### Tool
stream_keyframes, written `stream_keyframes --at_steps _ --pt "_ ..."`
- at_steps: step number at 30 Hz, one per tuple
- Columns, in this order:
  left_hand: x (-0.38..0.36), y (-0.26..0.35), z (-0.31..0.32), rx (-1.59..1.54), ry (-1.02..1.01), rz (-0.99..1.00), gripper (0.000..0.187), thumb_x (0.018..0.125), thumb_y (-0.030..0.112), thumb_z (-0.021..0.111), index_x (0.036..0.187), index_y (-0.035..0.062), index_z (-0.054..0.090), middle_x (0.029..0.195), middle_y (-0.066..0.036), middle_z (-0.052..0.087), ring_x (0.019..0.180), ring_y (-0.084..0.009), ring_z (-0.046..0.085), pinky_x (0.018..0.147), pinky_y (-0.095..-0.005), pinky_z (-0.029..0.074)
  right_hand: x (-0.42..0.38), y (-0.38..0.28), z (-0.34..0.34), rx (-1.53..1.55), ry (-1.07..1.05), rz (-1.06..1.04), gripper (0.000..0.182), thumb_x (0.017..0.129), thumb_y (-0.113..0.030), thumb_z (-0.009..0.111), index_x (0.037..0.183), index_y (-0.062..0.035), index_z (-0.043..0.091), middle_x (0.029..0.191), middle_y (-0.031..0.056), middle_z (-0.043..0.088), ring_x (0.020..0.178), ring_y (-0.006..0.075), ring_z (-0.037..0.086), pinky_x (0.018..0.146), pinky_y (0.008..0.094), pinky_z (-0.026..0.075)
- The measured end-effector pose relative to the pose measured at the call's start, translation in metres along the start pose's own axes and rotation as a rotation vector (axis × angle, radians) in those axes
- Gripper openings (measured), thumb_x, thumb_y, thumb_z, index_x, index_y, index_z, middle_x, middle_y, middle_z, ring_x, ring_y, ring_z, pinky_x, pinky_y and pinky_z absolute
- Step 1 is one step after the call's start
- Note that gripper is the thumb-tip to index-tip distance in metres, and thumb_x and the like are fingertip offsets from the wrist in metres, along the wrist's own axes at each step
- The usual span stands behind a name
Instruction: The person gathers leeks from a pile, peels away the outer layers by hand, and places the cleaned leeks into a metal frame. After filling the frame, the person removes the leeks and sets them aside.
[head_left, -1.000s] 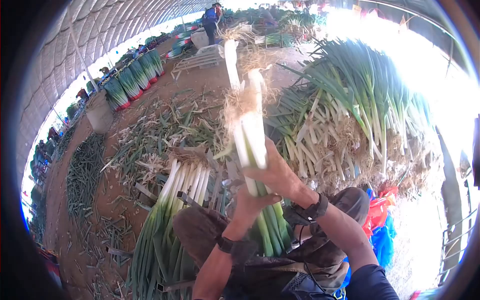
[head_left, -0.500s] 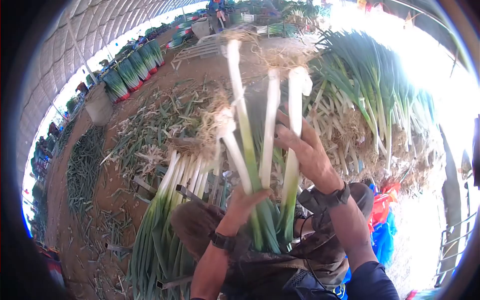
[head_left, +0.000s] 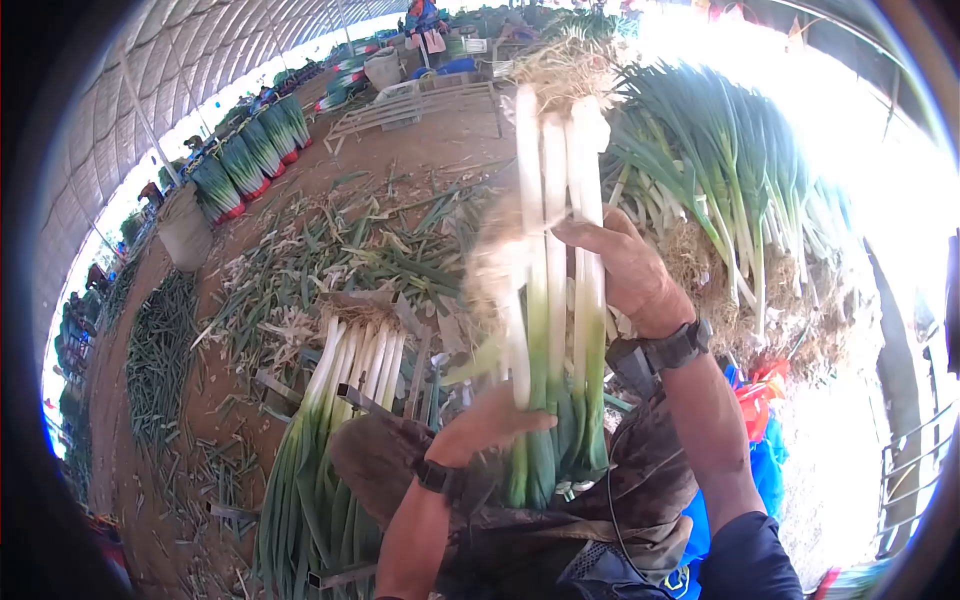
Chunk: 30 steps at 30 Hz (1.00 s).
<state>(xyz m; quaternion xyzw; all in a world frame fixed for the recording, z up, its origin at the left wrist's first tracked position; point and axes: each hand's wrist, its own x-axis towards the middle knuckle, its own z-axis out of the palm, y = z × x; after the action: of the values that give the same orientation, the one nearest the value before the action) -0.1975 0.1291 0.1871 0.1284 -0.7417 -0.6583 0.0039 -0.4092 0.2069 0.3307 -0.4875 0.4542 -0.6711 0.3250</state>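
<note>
Dirt floor | hands gripping leeks | closer together than before

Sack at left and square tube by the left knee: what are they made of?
Sack: likely woven plastic or coarse cloth, matte; soft, uneven sides suggest it, weave too small to tell.
Tube: probably steel, dull grey; straight edges and a hollow square end suggest it, alloy unclear.
</note>
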Motion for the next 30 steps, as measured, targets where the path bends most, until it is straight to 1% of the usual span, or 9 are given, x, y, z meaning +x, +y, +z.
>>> stream_keyframes --at_steps 5,6,7,9,10,17,24,27,30 --pt "0.009 -0.007 0.011 0.063 0.034 0.221 0.046 0.094 0.038 0.063 0.124 0.0033 0.057 0.107 -0.006 0.065 0.088 -0.0174 0.061 0.084 -0.0343 0.049 0.001 0.024 -0.020 -0.220 0.008 -0.170 0.023 0.083 -0.009 0.067 0.104 -0.0023 0.071 0.107 0.0170 0.069 0.100 0.0275 0.067 0.086 0.0364 0.054" --pt "0.009 -0.010 0.014 0.034 0.116 0.233 0.048 0.096 0.041 0.059 0.126 0.0027 0.057 0.108 -0.006 0.064 0.092 -0.0126 0.059 0.085 -0.0306 0.048 -0.001 0.009 -0.024 -0.992 -0.122 -0.737 0.023 0.085 -0.012 0.069 0.105 -0.0015 0.070 0.109 0.0152 0.069 0.100 0.0247 0.067 0.085 0.0340 0.054" --pt "0.009 -0.006 0.011 0.034 0.118 0.233 0.048 0.096 0.041 0.059 0.126 0.0027 0.057 0.108 -0.006 0.064 0.092 -0.0126 0.059 0.085 -0.0306 0.048 -0.002 0.003 -0.016 -0.991 -0.124 -0.738 0.023 0.085 -0.012 0.069 0.105 -0.0015 0.070 0.109 0.0152 0.069 0.100 0.0247 0.067 0.085 0.0340 0.054" --pt "0.010 0.008 0.004 -0.142 0.170 0.056 0.058 0.098 0.040 0.058 0.141 0.0017 0.046 0.132 -0.008 0.058 0.122 -0.0153 0.052 0.106 -0.0317 0.038 -0.009 0.001 0.009 -0.062 -0.019 0.023 0.024 0.089 -0.012 0.067 0.109 -0.0002 0.067 0.107 0.0105 0.069 0.097 0.0189 0.066 0.082 0.0317 0.053" --pt "0.008 0.024 0.004 -0.142 0.170 0.058 0.058 0.098 0.040 0.058 0.141 0.0017 0.046 0.132 -0.008 0.058 0.122 -0.0153 0.052 0.106 -0.0317 0.038 -0.012 0.001 0.015 0.020 0.019 0.109 0.027 0.092 -0.015 0.065 0.113 0.0017 0.065 0.104 0.0060 0.068 0.094 0.0130 0.063 0.081 0.0289 0.051" --pt "-0.009 0.084 0.006 -0.154 0.328 -0.047 0.058 0.099 0.044 0.056 0.134 -0.0013 0.053 0.126 -0.011 0.061 0.114 -0.0169 0.057 0.101 -0.0307 0.043 -0.025 0.015 0.031 -0.294 -0.045 -0.208 0.036 0.092 -0.017 0.065 0.122 0.0016 0.057 0.102 0.0039 0.065 0.095 0.0092 0.056 0.083 0.0267 0.047" --pt "0.009 0.050 0.008 -0.237 0.307 0.087 0.058 0.096 0.044 0.062 0.133 0.0002 0.053 0.122 -0.007 0.062 0.111 -0.0146 0.058 0.095 -0.0297 0.046 -0.021 0.036 0.037 0.030 0.046 -0.015 0.035 0.093 -0.017 0.065 0.121 0.0020 0.057 0.103 0.0033 0.063 0.093 0.0106 0.057 0.084 0.0283 0.048" --pt "0.008 0.043 0.016 -0.084 0.323 0.100 0.057 0.099 0.045 0.056 0.137 0.0043 0.045 0.106 -0.005 0.062 0.102 -0.0142 0.057 0.087 -0.0309 0.046 -0.031 0.038 0.041 -0.509 0.086 -0.074 0.045 0.090 -0.020 0.069 0.125 0.0033 0.052 0.103 0.0060 0.063 0.089 0.0124 0.059 0.082 0.0316 0.050" --pt "-0.003 0.041 0.014 0.222 0.276 0.036 0.060 0.096 0.046 0.059 0.137 0.0043 0.043 0.111 -0.014 0.062 0.095 -0.0250 0.063 0.078 -0.0380 0.050 -0.046 0.032 0.052 0.049 0.002 0.098 0.068 0.081 -0.014 0.079 0.137 0.0022 0.044 0.117 0.0085 0.063 0.107 0.0159 0.060 0.093 0.0318 0.049"
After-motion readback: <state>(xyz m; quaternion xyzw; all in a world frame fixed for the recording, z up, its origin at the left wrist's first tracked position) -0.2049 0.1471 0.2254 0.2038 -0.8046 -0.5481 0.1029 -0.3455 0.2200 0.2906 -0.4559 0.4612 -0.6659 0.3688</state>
